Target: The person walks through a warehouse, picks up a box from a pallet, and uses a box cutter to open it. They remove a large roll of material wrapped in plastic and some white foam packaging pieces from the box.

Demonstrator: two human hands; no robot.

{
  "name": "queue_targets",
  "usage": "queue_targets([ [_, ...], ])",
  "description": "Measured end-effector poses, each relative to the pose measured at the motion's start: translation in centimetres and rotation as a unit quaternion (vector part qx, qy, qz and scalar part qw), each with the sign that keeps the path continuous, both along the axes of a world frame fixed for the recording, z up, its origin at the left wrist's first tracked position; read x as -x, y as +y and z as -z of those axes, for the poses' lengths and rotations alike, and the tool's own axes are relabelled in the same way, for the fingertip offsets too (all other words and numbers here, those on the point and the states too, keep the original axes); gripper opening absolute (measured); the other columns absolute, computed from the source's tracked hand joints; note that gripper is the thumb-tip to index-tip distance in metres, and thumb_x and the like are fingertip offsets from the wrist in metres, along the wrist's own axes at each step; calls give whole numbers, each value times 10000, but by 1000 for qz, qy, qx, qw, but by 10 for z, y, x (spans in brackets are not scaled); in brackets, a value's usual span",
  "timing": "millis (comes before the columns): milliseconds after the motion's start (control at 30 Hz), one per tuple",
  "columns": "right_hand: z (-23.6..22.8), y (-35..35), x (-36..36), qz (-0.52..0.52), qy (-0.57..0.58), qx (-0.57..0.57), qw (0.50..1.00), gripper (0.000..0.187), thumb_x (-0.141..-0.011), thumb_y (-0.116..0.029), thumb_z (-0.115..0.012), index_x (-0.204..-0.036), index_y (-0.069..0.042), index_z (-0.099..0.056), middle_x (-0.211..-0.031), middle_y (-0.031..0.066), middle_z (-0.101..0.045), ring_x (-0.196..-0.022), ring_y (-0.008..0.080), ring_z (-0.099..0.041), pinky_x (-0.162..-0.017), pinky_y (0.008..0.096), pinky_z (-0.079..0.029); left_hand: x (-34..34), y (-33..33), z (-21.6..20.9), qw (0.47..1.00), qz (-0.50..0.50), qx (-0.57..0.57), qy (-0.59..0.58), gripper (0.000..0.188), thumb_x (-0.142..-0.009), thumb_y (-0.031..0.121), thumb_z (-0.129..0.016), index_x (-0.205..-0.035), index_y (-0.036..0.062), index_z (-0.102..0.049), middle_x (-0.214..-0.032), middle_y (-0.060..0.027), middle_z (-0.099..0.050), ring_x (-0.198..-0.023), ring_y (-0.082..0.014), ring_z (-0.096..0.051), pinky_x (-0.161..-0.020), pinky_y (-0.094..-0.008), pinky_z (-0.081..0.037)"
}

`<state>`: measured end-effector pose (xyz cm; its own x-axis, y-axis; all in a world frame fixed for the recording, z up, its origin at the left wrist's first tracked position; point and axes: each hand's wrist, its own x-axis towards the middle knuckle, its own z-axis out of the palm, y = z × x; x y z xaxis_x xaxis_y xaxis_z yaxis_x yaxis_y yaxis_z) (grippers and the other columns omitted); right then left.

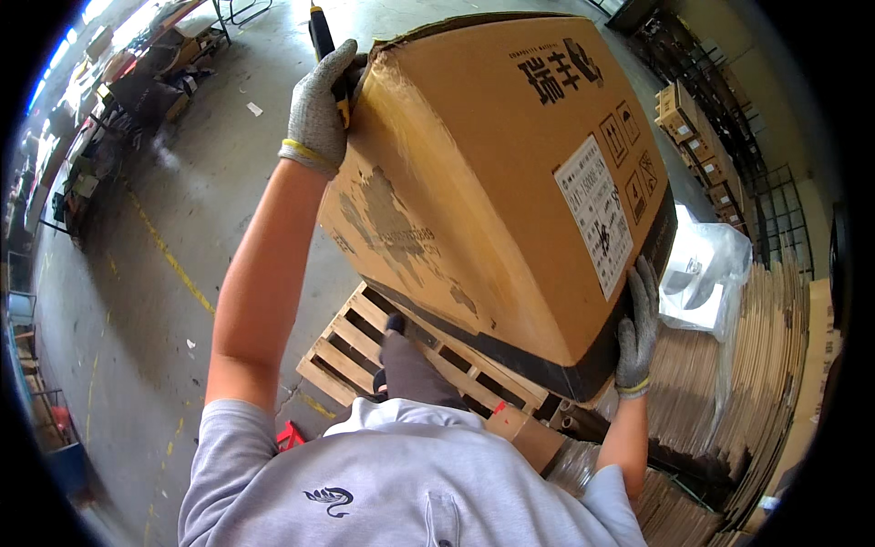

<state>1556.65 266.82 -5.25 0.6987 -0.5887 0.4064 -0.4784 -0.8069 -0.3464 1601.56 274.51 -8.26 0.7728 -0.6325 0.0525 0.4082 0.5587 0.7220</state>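
A large brown cardboard box [474, 191] hangs tilted in front of me, held up between my two gloved hands. Dark print, handling symbols and a white label [594, 217] show on one side; another side has torn, scuffed paper. My left hand [319, 109] grips the box's upper left corner, fingers partly hidden behind it. That same hand also has a black and yellow tool [321, 35], seemingly a utility knife, pointing upward. Against the lower right edge, near the dark band, my right hand [638, 333] presses with its fingers stretched along the cardboard.
Below the box lies a wooden pallet [342, 351], with my foot beside it. Stacks of flattened cardboard [766, 365] stand at the right, a plastic-wrapped white item [697, 278] on top. Cluttered workbenches [100, 128] line the left; brown cartons [697, 146] sit at the far right.
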Motion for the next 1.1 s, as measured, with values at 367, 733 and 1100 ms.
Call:
queue_targets([
  [367, -28, 13, -32, 68, 40, -24, 997, 634, -798, -409, -574, -1336, -78, -514, -1475, 186, -358, -1368, 437, -272, -1129, 537, -184, -124, -25, 69, 935, 352, 10, 38, 397, -986, 212, -453, -1327, 10, -478, -1278, -105, -572, -1114, -206, -569, -939, -345, -487],
  [733, -36, 85, -53, 228, -30, -84, 970, 504, -902, -245, -559, -1385, -128, -477, -1514, 166, -298, -1368, 371, -311, -1129, 450, -226, -157, -55, 85, 918, 378, 26, -121, 411, -985, 271, -454, -1332, 50, -464, -1239, -94, -590, -1066, -197, -590, -877, -393, -520],
  [1100, -13, 134, -368, 358, -75, 329, 871, 710, -895, -571, -496, -1404, -83, -406, -1376, 163, -447, -1280, 375, -396, -1094, 596, -173, -119, -71, 8, 914, 345, 26, -212, 276, -882, 206, -659, -1030, -26, -674, -836, -23, -655, -721, -74, -558, -671, -235, -474],
])
